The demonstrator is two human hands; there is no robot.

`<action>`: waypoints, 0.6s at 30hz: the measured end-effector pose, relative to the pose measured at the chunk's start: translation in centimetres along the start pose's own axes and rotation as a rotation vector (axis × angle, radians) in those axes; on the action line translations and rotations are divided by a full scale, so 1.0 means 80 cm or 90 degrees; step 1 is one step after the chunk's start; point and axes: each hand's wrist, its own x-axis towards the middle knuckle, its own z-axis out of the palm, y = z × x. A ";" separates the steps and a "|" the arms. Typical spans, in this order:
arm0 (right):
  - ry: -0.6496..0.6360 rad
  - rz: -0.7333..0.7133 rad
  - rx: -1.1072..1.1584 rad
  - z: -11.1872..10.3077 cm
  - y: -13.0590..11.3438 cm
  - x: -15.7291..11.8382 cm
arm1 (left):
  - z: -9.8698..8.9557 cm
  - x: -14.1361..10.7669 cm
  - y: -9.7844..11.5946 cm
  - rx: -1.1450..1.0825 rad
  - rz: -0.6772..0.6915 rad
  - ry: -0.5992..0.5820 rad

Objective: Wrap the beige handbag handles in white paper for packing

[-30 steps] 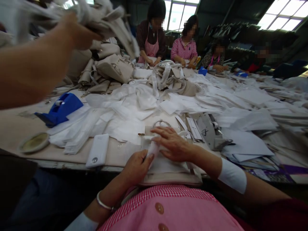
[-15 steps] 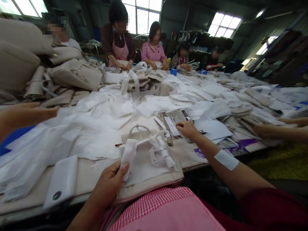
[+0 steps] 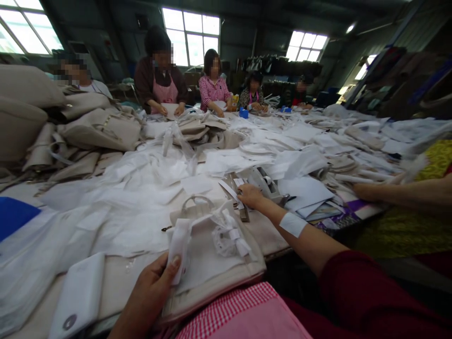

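A beige handbag (image 3: 212,270) lies at the table's front edge against a pink apron, a white sheet over its side. My left hand (image 3: 150,287) is closed on a white-wrapped strap (image 3: 181,242) at the bag's left, thumb on top. Clear plastic and white wrapping (image 3: 228,235) bunch on the bag's right part; its curved handle (image 3: 197,200) stands behind. Reaching forward, my right hand (image 3: 251,195) has its fingers pressed together over narrow white and beige strips (image 3: 229,192). Whether it grips one is hidden. A grey tape dispenser (image 3: 264,181) sits just beyond that hand.
A white boxy device (image 3: 77,296) lies at front left. Beige bags (image 3: 102,127) are heaped at back left. White sheets (image 3: 127,202) spread across the table. A co-worker's arm (image 3: 395,190) reaches in from the right; several people (image 3: 162,89) work along the far side.
My right hand has moved left, from beside the strips onto them. The view has shifted. Another person's hand at the left edge has gone out of view. My left hand keeps its hold.
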 end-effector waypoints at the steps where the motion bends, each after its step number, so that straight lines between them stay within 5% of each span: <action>1: 0.001 -0.003 -0.001 0.001 -0.004 0.005 | 0.000 0.000 0.000 0.002 0.003 0.001; 10: -0.035 0.082 0.060 0.015 -0.047 0.057 | 0.000 0.003 -0.003 -0.008 0.025 -0.002; 18: -0.038 0.140 0.397 0.011 -0.027 0.062 | -0.001 0.001 -0.009 -0.001 0.036 -0.014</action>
